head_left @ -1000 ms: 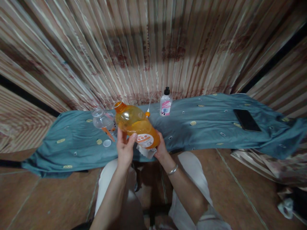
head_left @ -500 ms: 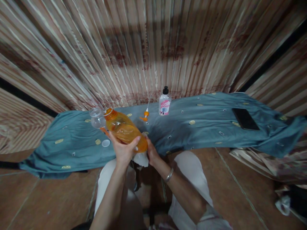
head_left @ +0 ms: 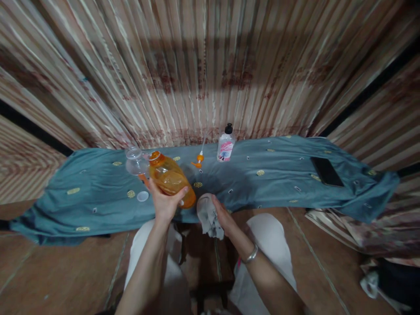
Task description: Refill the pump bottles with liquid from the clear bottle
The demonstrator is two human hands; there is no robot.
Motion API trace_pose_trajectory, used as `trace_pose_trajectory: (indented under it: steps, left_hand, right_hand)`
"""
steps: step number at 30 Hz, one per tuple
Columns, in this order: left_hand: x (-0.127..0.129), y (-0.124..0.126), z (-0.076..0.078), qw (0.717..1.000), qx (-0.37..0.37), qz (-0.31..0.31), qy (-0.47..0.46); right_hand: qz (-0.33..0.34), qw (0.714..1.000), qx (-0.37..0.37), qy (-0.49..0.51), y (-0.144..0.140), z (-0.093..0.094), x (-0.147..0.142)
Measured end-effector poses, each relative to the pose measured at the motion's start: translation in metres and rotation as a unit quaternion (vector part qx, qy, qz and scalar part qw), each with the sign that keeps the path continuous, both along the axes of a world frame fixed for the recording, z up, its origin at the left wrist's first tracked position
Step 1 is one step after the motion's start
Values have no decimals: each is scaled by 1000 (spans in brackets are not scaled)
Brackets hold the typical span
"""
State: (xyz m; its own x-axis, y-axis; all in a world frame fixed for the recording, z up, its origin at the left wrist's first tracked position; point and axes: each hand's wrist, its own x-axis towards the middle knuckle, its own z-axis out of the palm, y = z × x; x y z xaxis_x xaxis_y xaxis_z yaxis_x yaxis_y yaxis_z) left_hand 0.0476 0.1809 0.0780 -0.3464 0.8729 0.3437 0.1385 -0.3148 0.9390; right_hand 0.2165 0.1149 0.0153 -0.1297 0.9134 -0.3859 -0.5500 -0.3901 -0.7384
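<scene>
**Orange Bottle Tipped Over the Blue Cloth**

At eleven o'clock from the lap, in the head view, the left hand (head_left: 166,203) was closed around the lower body of the orange bottle (head_left: 169,177), thumb on the near side, fingers underneath. It lay tilted, open neck toward ten o'clock, just beside a small clear bottle (head_left: 135,162). The bottle looked partly filled, so probably moderately heavy with a shifting load; smooth plastic walls would likely give under a squeeze and could be slick if wet. The wide belly, where it was held, seemed the surest grip.

The right hand (head_left: 223,214), apart from the bottle at its four o'clock, was curled around a crumpled grey rag (head_left: 207,214), soft and limp.

On the blue cloth (head_left: 278,175) lay a white cap (head_left: 142,196), an orange pump (head_left: 197,159), a pink-labelled bottle (head_left: 225,146) at one o'clock, and a dark phone (head_left: 327,171) at three o'clock.
</scene>
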Motion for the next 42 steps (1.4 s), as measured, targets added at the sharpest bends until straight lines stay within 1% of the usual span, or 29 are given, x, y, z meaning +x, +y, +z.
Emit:
trace_pose_trajectory:
  steps: [3, 7, 11, 14, 17, 23, 27, 31, 34, 37, 42]
  left_hand:
    - [6, 5, -6, 999, 2, -28, -15]
    - [20, 8, -11, 997, -22, -59, -53]
    - [28, 10, -9, 996, -32, -67, -55]
    - [28, 11, -7, 996, -28, -69, -49]
    - [26, 12, -7, 997, -28, -70, -36]
    - [23, 13, -16, 997, -36, -62, -16]
    - [25, 14, -24, 996, -48, -76, -11]
    - [27, 13, -27, 995, -53, -79, 7]
    - [28, 12, -29, 996, -46, -80, 18]
    - [26, 11, -31, 995, -51, -87, 21]
    - [24, 10, -31, 994, -57, -84, 43]
  right_hand:
    - [-25, 999, 2, -21, 8, 6, 27]
    - [-56, 996, 24, -61, 33, 13, 55]
    - [-71, 986, 61, -140, 62, 14, 69]
    - [-65, 965, 110, -231, 80, 14, 73]
    - [-41, 926, 167, -337, 91, 15, 73]
    - [25, 824, 243, -511, 98, 17, 66]
    - [70, 745, 257, -612, 111, 28, 55]
    - [118, 659, 257, -697, 137, 41, 34]
    - [155, 606, 262, -735, 157, 47, 16]
    - [189, 573, 261, -754, 174, 47, 0]
    - [218, 543, 255, -770, 192, 44, -13]
